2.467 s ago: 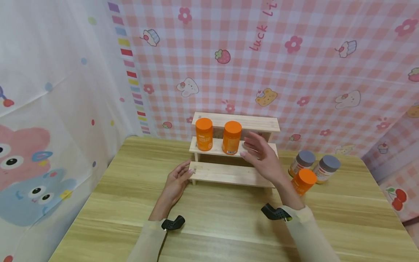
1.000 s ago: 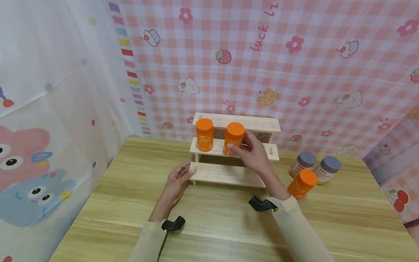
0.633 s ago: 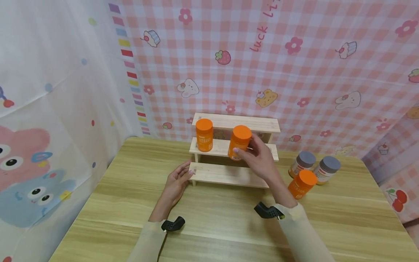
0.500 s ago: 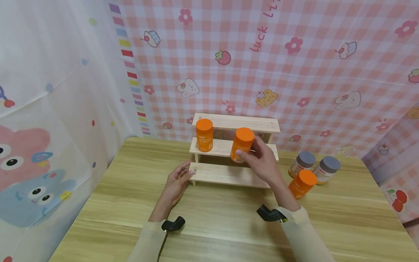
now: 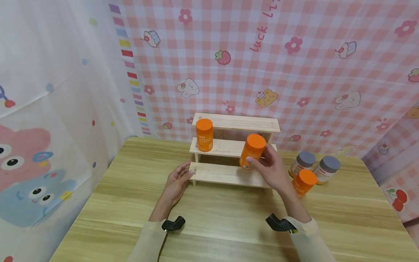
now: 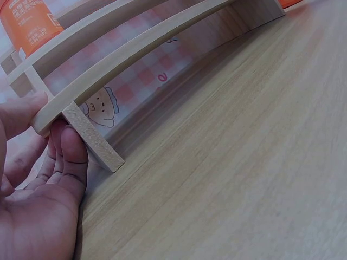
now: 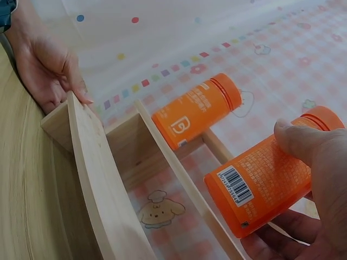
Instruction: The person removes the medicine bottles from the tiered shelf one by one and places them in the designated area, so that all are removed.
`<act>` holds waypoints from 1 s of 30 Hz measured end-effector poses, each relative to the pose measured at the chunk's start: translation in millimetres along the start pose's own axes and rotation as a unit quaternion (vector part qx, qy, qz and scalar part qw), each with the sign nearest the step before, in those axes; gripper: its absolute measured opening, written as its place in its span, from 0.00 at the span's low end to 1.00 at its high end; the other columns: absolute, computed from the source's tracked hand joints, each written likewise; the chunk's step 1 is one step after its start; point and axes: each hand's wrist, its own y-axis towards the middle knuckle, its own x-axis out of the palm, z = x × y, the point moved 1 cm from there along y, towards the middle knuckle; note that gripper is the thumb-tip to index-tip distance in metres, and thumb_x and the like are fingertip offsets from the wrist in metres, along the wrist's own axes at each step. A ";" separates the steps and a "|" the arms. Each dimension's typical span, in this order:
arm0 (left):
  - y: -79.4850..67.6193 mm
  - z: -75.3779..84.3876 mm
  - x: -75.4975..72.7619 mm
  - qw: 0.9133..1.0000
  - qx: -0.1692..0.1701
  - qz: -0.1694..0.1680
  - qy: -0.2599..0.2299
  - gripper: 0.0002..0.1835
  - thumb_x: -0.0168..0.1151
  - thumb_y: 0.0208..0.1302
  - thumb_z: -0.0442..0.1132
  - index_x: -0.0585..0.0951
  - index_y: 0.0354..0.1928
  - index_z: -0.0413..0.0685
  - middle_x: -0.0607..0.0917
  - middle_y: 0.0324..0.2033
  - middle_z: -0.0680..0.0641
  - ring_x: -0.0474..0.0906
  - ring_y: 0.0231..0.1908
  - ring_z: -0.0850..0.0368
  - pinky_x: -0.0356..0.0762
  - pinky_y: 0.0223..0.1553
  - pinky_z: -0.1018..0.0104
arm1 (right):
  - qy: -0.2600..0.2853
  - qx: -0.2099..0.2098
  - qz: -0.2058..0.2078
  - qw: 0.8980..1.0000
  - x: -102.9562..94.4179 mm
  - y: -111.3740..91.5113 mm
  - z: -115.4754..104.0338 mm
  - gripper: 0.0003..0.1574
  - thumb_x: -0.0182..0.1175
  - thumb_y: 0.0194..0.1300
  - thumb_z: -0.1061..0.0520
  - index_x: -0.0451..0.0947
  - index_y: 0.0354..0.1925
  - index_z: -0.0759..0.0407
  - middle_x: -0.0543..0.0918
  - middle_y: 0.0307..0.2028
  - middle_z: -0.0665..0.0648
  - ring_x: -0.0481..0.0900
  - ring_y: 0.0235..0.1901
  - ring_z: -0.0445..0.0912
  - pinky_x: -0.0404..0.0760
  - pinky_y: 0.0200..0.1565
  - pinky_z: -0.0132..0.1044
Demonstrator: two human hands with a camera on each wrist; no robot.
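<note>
My right hand [image 5: 274, 171] grips an orange pill bottle [image 7: 260, 181] between thumb and fingers. In the head view that bottle is held above the right part of the three-step wooden shelf [image 5: 226, 175], in front of the middle step. A second orange bottle [image 5: 204, 135] stands upright at the left of the middle step. At the left end of the lowest step, my left hand [image 5: 176, 182] pinches the board, thumb on top and fingers underneath, as the left wrist view shows.
To the right of the shelf, another orange bottle [image 5: 304, 182] stands on the wooden table [image 5: 222, 225]. Two grey-lidded jars [image 5: 302, 163] stand close behind it. A pink checked cloth [image 5: 209, 72] hangs behind the shelf.
My right hand has taken hold of the right-hand orange bottle and lifted it off the middle step, moving it right and toward me. The left hand has stayed put.
</note>
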 end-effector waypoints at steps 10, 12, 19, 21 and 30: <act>-0.4 1.4 1.5 1.000 0.002 0.000 0.000 0.29 0.59 0.73 0.29 0.68 0.74 0.40 0.80 0.47 0.52 0.80 0.43 0.62 0.78 0.40 0.72 | -0.029 -0.010 0.037 0.999 -26.6 -21.7 -2.1 0.37 0.67 0.71 0.50 0.66 0.74 0.48 0.81 0.62 0.53 0.80 0.59 0.41 0.76 0.62 0.26; 0.0 0.7 1.0 1.000 0.003 0.000 -0.002 0.29 0.59 0.73 0.28 0.68 0.74 0.39 0.80 0.47 0.52 0.80 0.43 0.62 0.78 0.40 0.72 | -0.022 -0.035 0.049 0.998 -32.4 -25.2 -1.1 0.35 0.66 0.71 0.55 0.68 0.72 0.51 0.82 0.59 0.48 0.80 0.56 0.37 0.76 0.58 0.22; -0.6 -0.5 -0.1 1.000 -0.001 0.001 0.006 0.29 0.59 0.73 0.29 0.68 0.74 0.41 0.80 0.47 0.52 0.79 0.45 0.62 0.79 0.41 0.72 | -0.021 -0.062 0.079 0.995 -53.1 -35.7 2.2 0.33 0.65 0.70 0.63 0.69 0.71 0.58 0.81 0.53 0.35 0.81 0.52 0.32 0.79 0.53 0.21; -0.5 -0.8 -0.2 1.000 0.000 0.001 0.004 0.29 0.59 0.73 0.29 0.68 0.74 0.41 0.80 0.47 0.52 0.79 0.44 0.62 0.79 0.41 0.72 | -0.042 -0.036 0.089 0.994 -59.3 -39.5 2.3 0.34 0.65 0.71 0.58 0.68 0.71 0.55 0.81 0.54 0.37 0.80 0.52 0.30 0.77 0.53 0.19; -1.2 -0.1 0.3 1.000 0.002 -0.002 0.004 0.29 0.59 0.73 0.29 0.67 0.74 0.40 0.80 0.47 0.52 0.79 0.44 0.63 0.78 0.40 0.73 | -0.071 0.006 0.115 0.991 -82.1 -52.0 10.3 0.37 0.65 0.72 0.53 0.66 0.74 0.47 0.78 0.55 0.36 0.78 0.53 0.29 0.77 0.51 0.18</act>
